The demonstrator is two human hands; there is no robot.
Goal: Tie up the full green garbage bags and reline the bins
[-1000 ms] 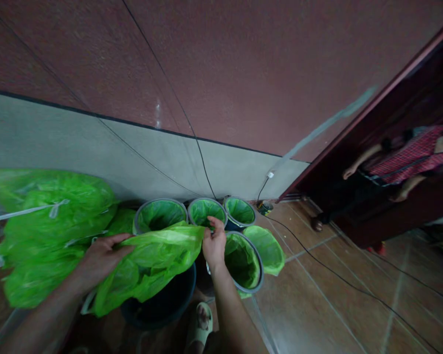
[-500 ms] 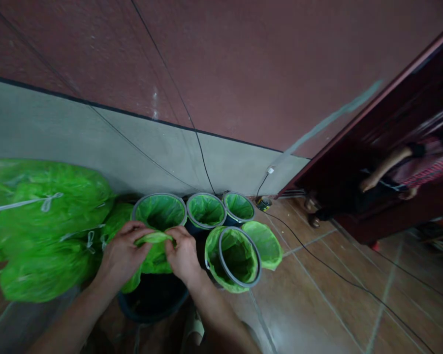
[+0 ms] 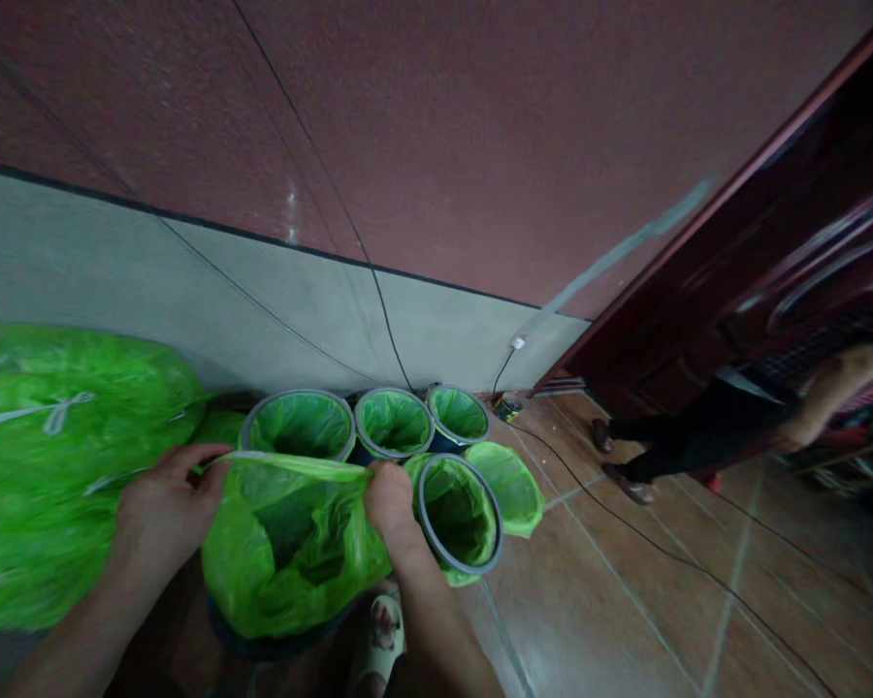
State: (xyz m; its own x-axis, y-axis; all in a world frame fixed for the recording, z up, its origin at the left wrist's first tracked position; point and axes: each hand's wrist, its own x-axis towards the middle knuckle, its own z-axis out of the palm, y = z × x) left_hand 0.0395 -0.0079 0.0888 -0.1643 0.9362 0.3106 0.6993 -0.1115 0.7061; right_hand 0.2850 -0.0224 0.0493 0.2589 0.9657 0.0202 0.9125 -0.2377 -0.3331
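Observation:
My left hand (image 3: 161, 509) and my right hand (image 3: 387, 502) each pinch the rim of a thin green plastic bag (image 3: 291, 543) and hold its mouth stretched wide between them. The bag hangs down over a dark round bin (image 3: 262, 642), whose lower wall shows beneath it. Both hands are closed on the bag's edge. My sandalled foot (image 3: 378, 645) shows just below the bin.
Several bins lined with green bags stand by the wall: three in a row (image 3: 393, 424), one with a grey ring (image 3: 457, 514) right of my right hand. Tied full green bags (image 3: 58, 456) lie at left. Cables cross the tiled floor (image 3: 669, 557). Another person (image 3: 734, 422) walks past the doorway.
The bag was bunched between my hands half a second ago; my hands have moved apart and pulled its mouth open over the dark bin. The person by the door has stepped to the right.

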